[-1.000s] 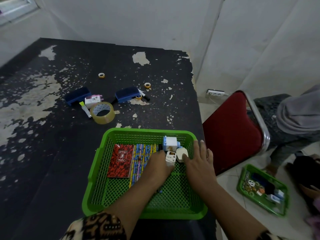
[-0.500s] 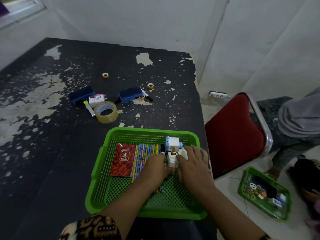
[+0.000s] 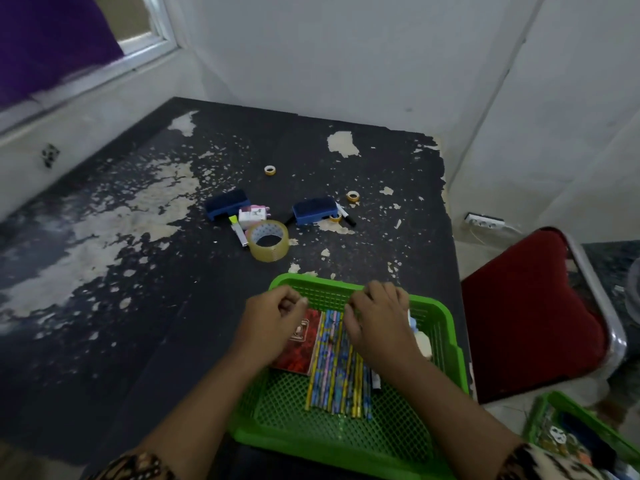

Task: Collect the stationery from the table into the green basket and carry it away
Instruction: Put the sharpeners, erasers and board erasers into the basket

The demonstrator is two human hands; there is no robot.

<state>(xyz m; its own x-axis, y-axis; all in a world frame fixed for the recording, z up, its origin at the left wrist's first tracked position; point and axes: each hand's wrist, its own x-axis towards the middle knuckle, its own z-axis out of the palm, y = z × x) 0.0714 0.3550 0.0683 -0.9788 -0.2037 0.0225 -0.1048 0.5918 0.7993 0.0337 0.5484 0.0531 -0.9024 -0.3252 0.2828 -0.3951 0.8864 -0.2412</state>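
Note:
The green basket [image 3: 437, 308] sits at the near right of the black table [image 3: 138, 306]. It holds a red notebook [image 3: 298, 356], a row of patterned pencils [image 3: 335, 370] and small white items [image 3: 424, 342] by its right wall. My left hand [image 3: 273, 320] hovers over the notebook, fingers curled, nothing in it. My right hand [image 3: 377, 322] hangs over the pencils near the far rim, fingers bent down, with nothing seen in it. Farther back lie a big clear tape roll [image 3: 268, 240], two blue erasers [image 3: 227, 204] [image 3: 314, 210], a white box [image 3: 252, 214], markers [image 3: 346, 216] and small tape rolls [image 3: 269, 170].
A red chair [image 3: 530, 313] stands close to the table's right edge. A second green basket [image 3: 581, 434] with items is on the floor at the lower right. A wall socket [image 3: 485, 221] sits low on the wall behind, and a window is at the upper left.
Both hands have let go of the small white items at the basket's right side. They have moved forward toward the far rim, the left one shifting over the notebook.

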